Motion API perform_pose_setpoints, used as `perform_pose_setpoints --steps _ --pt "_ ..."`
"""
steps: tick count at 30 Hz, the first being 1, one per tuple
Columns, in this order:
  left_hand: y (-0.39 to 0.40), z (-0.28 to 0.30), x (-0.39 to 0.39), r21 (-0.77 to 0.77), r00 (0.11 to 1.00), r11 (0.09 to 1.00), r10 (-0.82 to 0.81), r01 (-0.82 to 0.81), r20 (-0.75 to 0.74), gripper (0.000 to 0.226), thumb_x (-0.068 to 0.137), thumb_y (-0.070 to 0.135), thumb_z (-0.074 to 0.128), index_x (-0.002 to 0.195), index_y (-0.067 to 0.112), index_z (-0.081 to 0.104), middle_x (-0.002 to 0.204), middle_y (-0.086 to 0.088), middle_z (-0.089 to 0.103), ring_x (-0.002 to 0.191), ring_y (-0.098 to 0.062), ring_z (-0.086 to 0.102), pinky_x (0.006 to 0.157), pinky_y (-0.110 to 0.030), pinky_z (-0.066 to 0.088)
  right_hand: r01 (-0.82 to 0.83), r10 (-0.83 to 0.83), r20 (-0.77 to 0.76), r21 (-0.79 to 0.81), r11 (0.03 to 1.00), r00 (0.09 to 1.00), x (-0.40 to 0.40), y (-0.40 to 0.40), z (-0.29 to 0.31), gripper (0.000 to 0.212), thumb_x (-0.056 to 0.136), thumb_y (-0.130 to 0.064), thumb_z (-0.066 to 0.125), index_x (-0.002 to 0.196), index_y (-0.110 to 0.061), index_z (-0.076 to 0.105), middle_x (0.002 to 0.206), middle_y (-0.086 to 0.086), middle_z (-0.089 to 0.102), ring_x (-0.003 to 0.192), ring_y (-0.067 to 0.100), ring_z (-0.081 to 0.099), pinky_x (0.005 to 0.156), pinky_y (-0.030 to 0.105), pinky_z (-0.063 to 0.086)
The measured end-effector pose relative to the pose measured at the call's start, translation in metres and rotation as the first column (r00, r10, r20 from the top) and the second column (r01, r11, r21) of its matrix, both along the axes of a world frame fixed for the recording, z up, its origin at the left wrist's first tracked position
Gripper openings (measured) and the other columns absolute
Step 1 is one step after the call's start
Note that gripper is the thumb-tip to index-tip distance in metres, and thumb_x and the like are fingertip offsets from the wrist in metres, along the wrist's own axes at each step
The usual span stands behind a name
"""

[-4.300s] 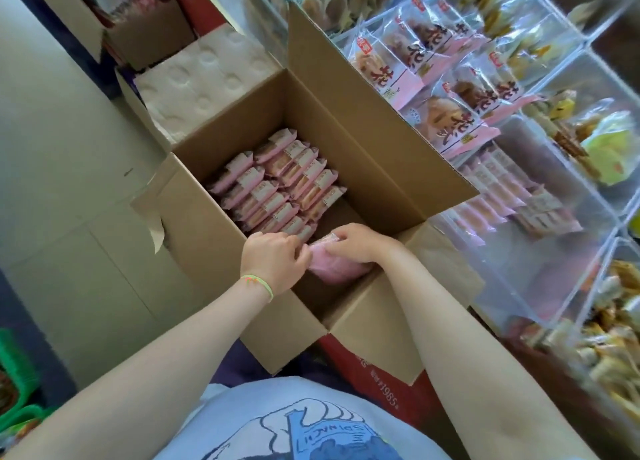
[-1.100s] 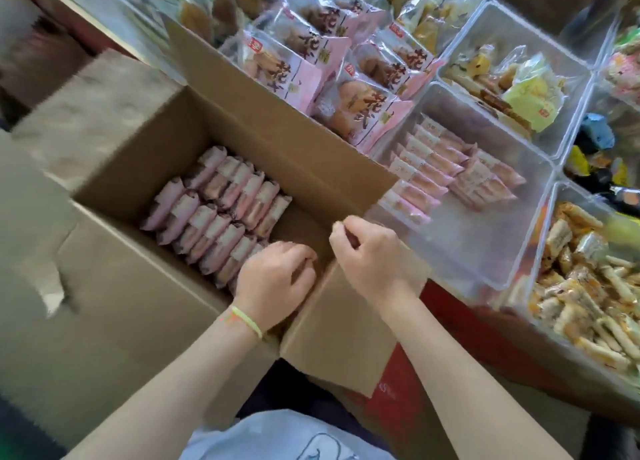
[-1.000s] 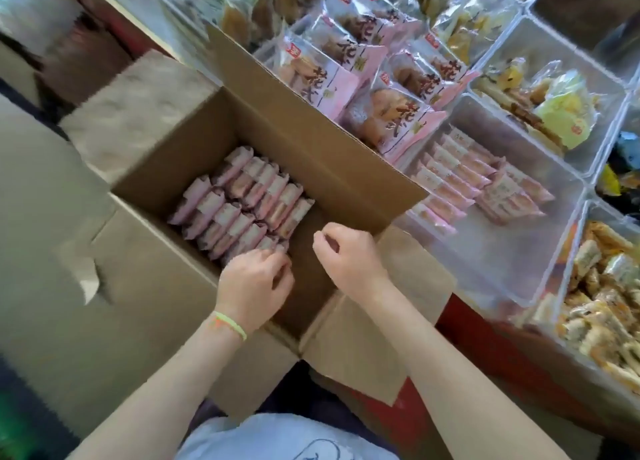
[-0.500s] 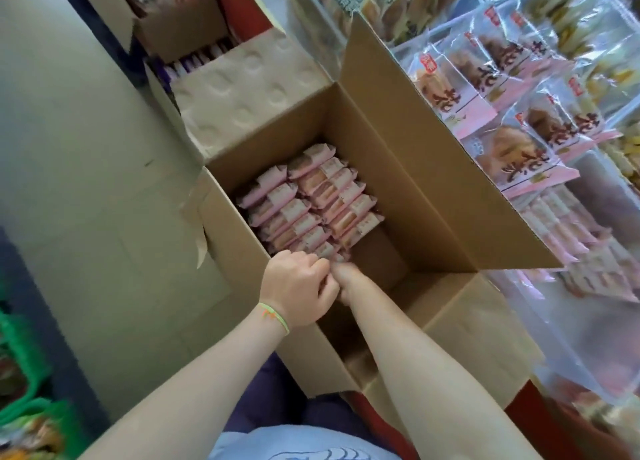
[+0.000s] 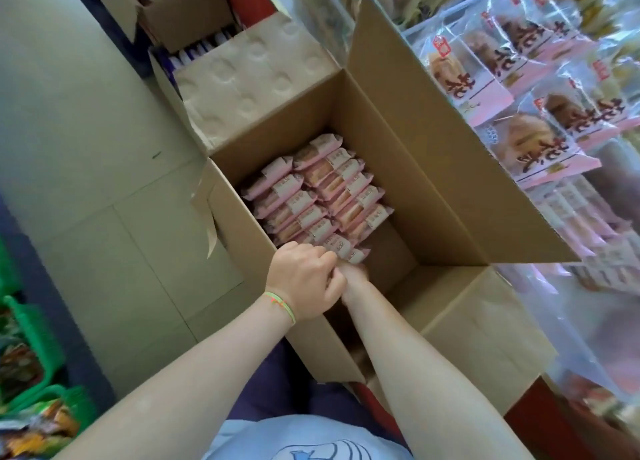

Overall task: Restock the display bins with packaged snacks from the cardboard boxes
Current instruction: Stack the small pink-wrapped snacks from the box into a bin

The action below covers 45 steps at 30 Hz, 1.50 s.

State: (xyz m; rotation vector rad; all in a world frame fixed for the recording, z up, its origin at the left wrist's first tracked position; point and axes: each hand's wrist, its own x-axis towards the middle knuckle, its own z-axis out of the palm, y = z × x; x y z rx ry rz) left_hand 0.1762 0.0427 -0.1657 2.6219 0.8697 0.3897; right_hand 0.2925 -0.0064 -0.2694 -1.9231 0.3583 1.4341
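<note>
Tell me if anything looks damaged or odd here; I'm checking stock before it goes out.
The cardboard box has a torn strip hanging off its left flap corner. The pink snack packs inside lie in tidy rows, none visibly crushed or spilled. Nothing else stands out.

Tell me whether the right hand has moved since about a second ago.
Yes. The right hand was raised above the cardboard box's near right corner; now it reaches down inside, beside the left hand, at the nearest pink snack packs.
</note>
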Motion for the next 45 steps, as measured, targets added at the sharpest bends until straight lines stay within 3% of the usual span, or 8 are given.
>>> perform_pose_setpoints --steps 7,11,14,20,25,34,39,45 --pt "0.0 0.019 0.01 -0.233 0.949 0.93 0.235 -0.283 -0.211 0.033 0.091 0.042 0.043 0.071 0.018 0.054 0.071 0.001 0.062 0.07 -0.024 0.061 0.061 -0.034 0.041 0.04 -0.038 -0.016 0.119 0.992 0.999 0.022 -0.041 0.099 0.034 0.081 -0.015 0.077 0.112 -0.006 0.067 0.093 0.013 0.076 0.079 0.025 0.075 0.066 0.033 0.06" --pt "0.005 0.061 0.04 -0.824 0.902 0.417 0.361 -0.384 -0.238 0.058 0.084 0.06 0.061 0.128 0.023 0.05 0.116 0.005 0.059 0.106 -0.016 0.057 0.093 -0.035 0.046 0.046 -0.011 -0.088 0.402 0.914 0.996 0.036 -0.07 0.162 0.04 0.087 -0.01 0.073 0.125 -0.011 0.062 0.111 0.011 0.074 0.101 0.028 0.072 0.095 0.048 0.055" --pt "-0.004 0.086 0.057 -0.979 0.945 -0.014 0.256 -0.205 -0.202 0.059 0.082 0.06 0.067 0.122 0.018 0.063 0.113 -0.003 0.072 0.104 -0.024 0.069 0.098 -0.042 0.051 0.082 -0.014 -0.136 0.51 0.857 0.991 0.05 -0.093 0.196 0.048 0.087 -0.02 0.074 0.13 -0.01 0.057 0.119 0.013 0.071 0.109 0.03 0.069 0.098 0.047 0.053" --pt "-0.042 0.094 0.088 -0.953 0.981 -0.302 0.191 0.024 -0.036 0.058 0.086 0.049 0.052 0.131 0.014 0.06 0.112 -0.009 0.071 0.087 -0.021 0.073 0.058 -0.028 0.058 0.071 -0.1 0.028 0.514 0.855 0.995 0.085 -0.151 0.223 0.078 0.064 -0.044 0.089 0.129 -0.012 0.059 0.118 0.008 0.072 0.109 0.028 0.069 0.097 0.047 0.053" --pt "-0.079 0.082 0.114 -0.926 0.995 -0.368 0.077 0.087 0.063 0.055 0.092 0.056 0.047 0.135 0.024 0.059 0.136 -0.009 0.061 0.123 -0.029 0.059 0.101 -0.051 0.048 0.315 -0.372 -0.01 0.552 0.772 0.928 0.109 -0.211 0.224 0.041 0.087 -0.031 0.069 0.12 -0.007 0.065 0.114 0.015 0.072 0.104 0.032 0.07 0.093 0.047 0.055" --pt "-0.137 0.087 0.164 -0.972 0.982 -0.182 -0.141 -0.151 -0.126 0.073 0.066 0.074 0.066 0.113 0.018 0.067 0.08 -0.001 0.073 0.07 -0.018 0.07 0.082 -0.04 0.049 0.45 -0.669 0.233 0.582 0.677 0.706 0.171 -0.268 0.232 0.048 0.082 -0.018 0.079 0.126 -0.014 0.059 0.115 0.007 0.072 0.105 0.024 0.07 0.094 0.049 0.055" --pt "-0.152 0.102 0.2 -0.962 0.992 -0.242 -0.031 -0.129 -0.125 0.068 0.066 0.062 0.067 0.118 0.017 0.066 0.097 -0.005 0.076 0.085 -0.021 0.075 0.07 -0.036 0.06 0.053 -0.067 0.855 0.046 0.998 0.515 0.245 -0.255 0.235 0.046 0.089 -0.019 0.068 0.131 -0.013 0.051 0.119 0.004 0.065 0.106 0.02 0.064 0.087 0.033 0.053" --pt "-0.15 0.102 0.222 -0.957 0.984 -0.253 0.064 -0.145 -0.166 0.082 0.059 0.065 0.08 0.126 0.02 0.064 0.117 -0.007 0.072 0.106 -0.028 0.069 0.094 -0.05 0.054 -0.159 0.737 0.558 -0.746 0.647 0.382 0.323 -0.221 0.205 0.057 0.096 -0.021 0.058 0.144 -0.01 0.031 0.139 0.02 0.05 0.124 0.038 0.054 0.091 0.042 0.047"
